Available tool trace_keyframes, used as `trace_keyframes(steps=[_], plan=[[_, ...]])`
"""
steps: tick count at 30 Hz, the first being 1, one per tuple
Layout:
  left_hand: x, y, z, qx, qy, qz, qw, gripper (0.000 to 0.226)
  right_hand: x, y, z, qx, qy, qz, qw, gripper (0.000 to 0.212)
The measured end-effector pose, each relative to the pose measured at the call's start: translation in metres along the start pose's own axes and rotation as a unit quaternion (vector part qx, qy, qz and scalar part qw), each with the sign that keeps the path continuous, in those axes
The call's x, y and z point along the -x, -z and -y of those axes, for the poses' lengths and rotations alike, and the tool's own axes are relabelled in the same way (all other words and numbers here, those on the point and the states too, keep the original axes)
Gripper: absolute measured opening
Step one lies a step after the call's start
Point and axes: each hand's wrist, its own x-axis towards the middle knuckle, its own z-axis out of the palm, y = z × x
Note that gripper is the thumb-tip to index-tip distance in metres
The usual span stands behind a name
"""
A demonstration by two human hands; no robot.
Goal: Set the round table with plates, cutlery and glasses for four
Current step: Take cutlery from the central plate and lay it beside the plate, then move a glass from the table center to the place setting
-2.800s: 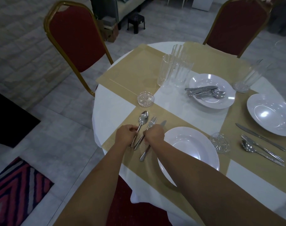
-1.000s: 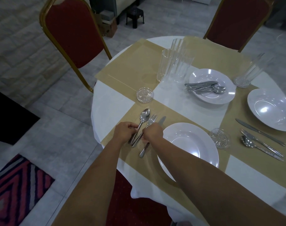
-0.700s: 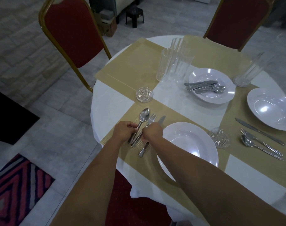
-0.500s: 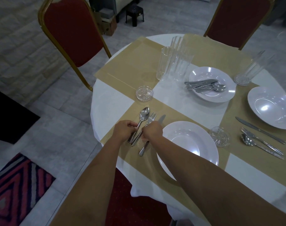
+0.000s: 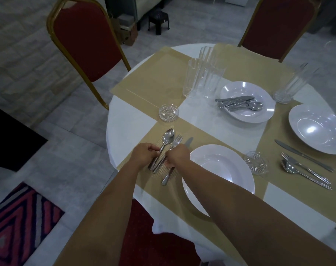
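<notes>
Spoon (image 5: 168,135), fork (image 5: 177,141), knife (image 5: 166,178) lying parallel just left of near white plate (image 5: 218,166). Three tall clear glasses (image 5: 201,79) upright, clustered mid-table. Spare cutlery (image 5: 238,104) heaped in far plate (image 5: 245,89).

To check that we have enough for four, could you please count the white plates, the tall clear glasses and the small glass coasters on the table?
White round plates: 3
Clear tall ribbed glasses: 4
Small round glass coasters: 2
Total: 9
</notes>
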Motion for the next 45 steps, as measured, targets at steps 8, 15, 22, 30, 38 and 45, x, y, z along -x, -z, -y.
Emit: trace_keyframes(steps=[8,15,22,30,38,45], plan=[[0.004,0.002,0.0,0.008,-0.01,-0.04,0.999,0.022,0.002,0.029,0.002,-0.055,0.02,0.049,0.997,0.022],[0.016,-0.016,-0.029,-0.144,-0.078,-0.157,0.974,0.029,-0.007,0.087,-0.001,-0.062,0.064,-0.008,0.996,0.02],[0.006,-0.058,-0.076,-0.197,-0.134,-0.157,0.958,0.031,-0.023,0.153,-0.013,-0.013,0.102,-0.105,0.989,0.018],[-0.048,-0.127,-0.131,-0.3,-0.135,-0.111,0.938,0.054,-0.092,0.223,0.026,-0.014,0.211,-0.17,0.962,0.027],[-0.098,-0.17,-0.146,-0.352,-0.027,-0.085,0.932,0.068,-0.17,0.246,0.073,0.111,0.229,-0.128,0.958,0.071],[-0.107,-0.201,-0.143,-0.379,-0.021,-0.085,0.921,0.076,-0.204,0.239,0.092,0.131,0.234,-0.11,0.957,0.087]])
